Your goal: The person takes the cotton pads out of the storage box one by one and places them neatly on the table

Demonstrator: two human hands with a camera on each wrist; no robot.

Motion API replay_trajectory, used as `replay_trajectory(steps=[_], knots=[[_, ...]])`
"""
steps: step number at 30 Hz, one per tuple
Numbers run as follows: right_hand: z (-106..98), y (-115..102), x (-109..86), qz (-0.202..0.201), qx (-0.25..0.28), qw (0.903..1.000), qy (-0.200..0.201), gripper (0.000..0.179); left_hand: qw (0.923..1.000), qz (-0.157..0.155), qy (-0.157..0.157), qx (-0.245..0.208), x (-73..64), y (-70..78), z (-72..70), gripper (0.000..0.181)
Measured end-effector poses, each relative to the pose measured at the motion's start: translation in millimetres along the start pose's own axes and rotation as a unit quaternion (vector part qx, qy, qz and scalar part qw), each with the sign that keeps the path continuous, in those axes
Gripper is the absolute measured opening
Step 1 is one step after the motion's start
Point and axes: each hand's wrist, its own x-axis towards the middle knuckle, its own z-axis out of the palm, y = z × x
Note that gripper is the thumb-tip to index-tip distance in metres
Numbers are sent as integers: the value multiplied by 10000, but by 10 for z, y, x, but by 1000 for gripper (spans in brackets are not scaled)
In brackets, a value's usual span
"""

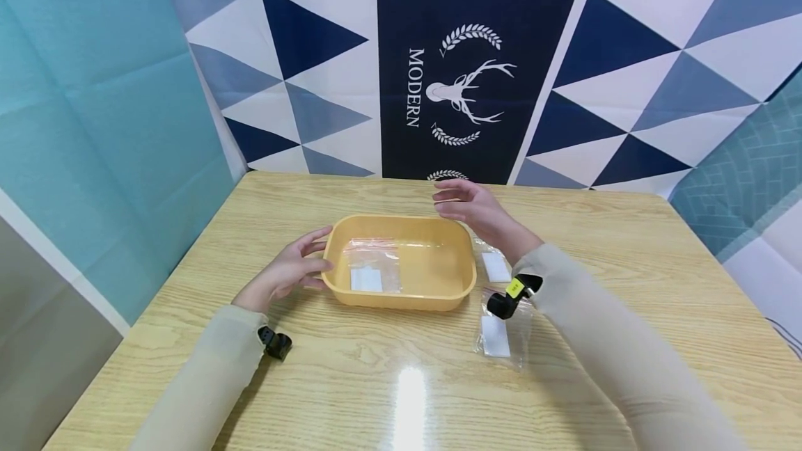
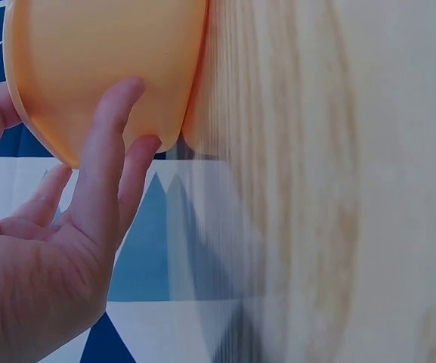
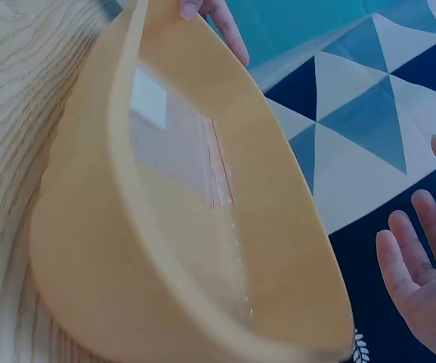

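A yellow plastic basin (image 1: 401, 302) with rounded corners stands on the wooden table. In it lies a clear zip bag (image 1: 382, 263) with a red-lined seal and a white rectangular piece inside. My left hand (image 1: 291, 270) holds the basin's left end, thumb at the rim and other fingers against the outer wall. The left wrist view shows those fingers (image 2: 112, 128) spread on the wall. Over the basin's far right corner hovers my right hand (image 1: 473, 211), empty, its fingers apart and loosely bent; the right wrist view also shows it off the rim.
Two more clear bags with white pieces lie right of the basin: one (image 1: 497, 266) partly under my right forearm, another (image 1: 496, 336) nearer me. Behind the table (image 1: 351, 381) hangs a patterned cloth (image 1: 326, 54) with triangles and a deer head.
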Motion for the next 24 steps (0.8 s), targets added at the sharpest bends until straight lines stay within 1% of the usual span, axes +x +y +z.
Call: replay_trajectory(steps=[7,16,19,24], knots=[[165,-5,141,-83,-220,9988,-438,46,10000,-10,-33,29,4,16,4,79],[380,-1,341,-120,-490,9936,-1013,44,10000,10,-54,0,2,32,-22,79],[450,4,417,-99,-503,9915,-1197,44,10000,-14,-19,-17,4,25,-33,79],[546,26,522,-119,-434,9881,-1472,44,10000,20,-44,22,20,6,-39,78]])
